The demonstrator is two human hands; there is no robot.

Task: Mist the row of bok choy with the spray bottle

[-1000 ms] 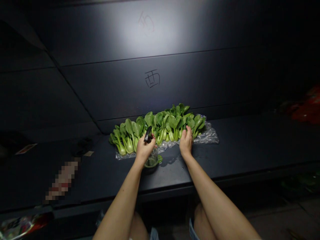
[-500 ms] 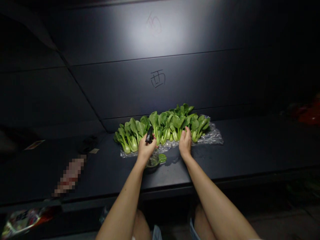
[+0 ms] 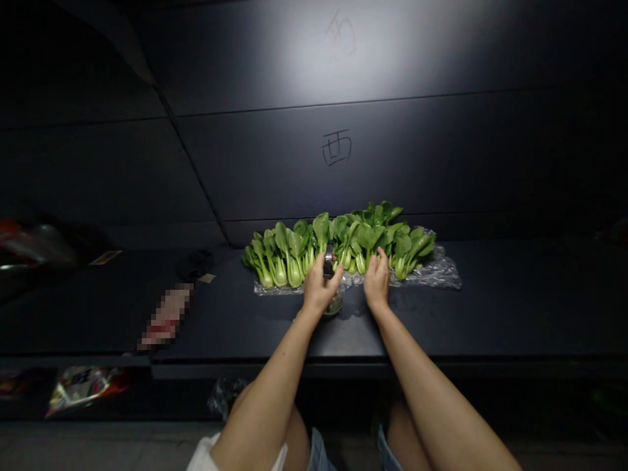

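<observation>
My left hand (image 3: pixel 318 286) is closed around a spray bottle with a black trigger head (image 3: pixel 328 260) and a clear body (image 3: pixel 334 305). Much of the bottle is hidden behind the hand. Directly behind it stands a row of green bok choy (image 3: pixel 294 271), leaves up and pale stems toward me, on crinkled clear plastic wrap (image 3: pixel 444 271). My right hand (image 3: pixel 377 282) is up against the front of the bok choy, right of the bottle, fingers stretched upward. Whether its fingertips touch the leaves I cannot tell.
A dark shelf (image 3: pixel 441 333) carries the greens, with a dark back panel (image 3: pixel 275 157) behind them. At left lie a blurred-out item (image 3: pixel 169 317), a small card (image 3: pixel 105 257) and a dark bundle (image 3: pixel 195 265). A shiny packet (image 3: pixel 86 386) sits lower left.
The view has shifted, so the scene appears farther right. My left hand has moved right along the bok choy with the spray bottle, closer to my right hand. The loose leaf is no longer visible.
</observation>
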